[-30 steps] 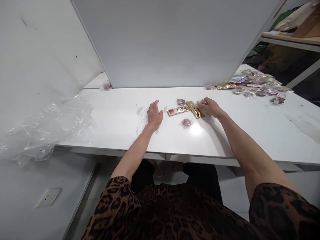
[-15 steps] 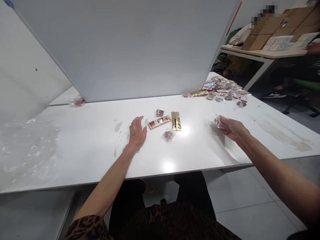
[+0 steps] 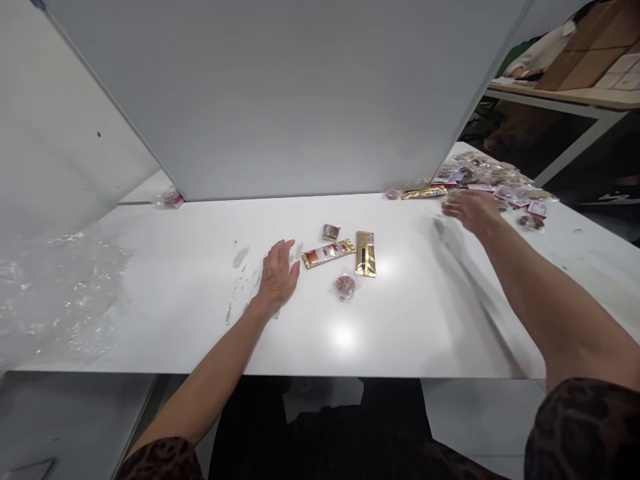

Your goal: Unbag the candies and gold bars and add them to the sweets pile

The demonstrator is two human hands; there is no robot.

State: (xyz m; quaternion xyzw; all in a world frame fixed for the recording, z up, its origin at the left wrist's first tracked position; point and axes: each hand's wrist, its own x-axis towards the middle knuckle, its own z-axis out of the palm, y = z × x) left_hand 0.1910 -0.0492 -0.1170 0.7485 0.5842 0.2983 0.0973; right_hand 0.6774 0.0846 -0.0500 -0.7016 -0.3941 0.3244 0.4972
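My left hand (image 3: 278, 277) rests on the white table with its fingers apart and nothing in it, just left of a red-and-gold snack packet (image 3: 327, 254). A gold packet (image 3: 365, 253) lies beside that one. A small square wrapped piece (image 3: 331, 231) sits behind them and a round reddish piece in clear wrap (image 3: 345, 285) in front. My right hand (image 3: 470, 212) hovers over the table at the near left side of a pile of wrapped snacks (image 3: 493, 175). A clear-wrapped snack (image 3: 445, 199) shows only faintly at its fingertips, largely hidden by the fingers.
A large grey-white panel (image 3: 280, 107) stands along the table's back. Beside the pile lie a gold packet (image 3: 424, 193) and a pink wrapped piece (image 3: 393, 195). Clear plastic film (image 3: 60, 293) covers the left end. Cardboard boxes (image 3: 590, 50) and a person's sleeve (image 3: 543, 53) are behind right.
My right hand has moved away from me, up to the pile, with the clear-wrapped snack. My left hand has stayed by the packets. The view has shifted slightly.
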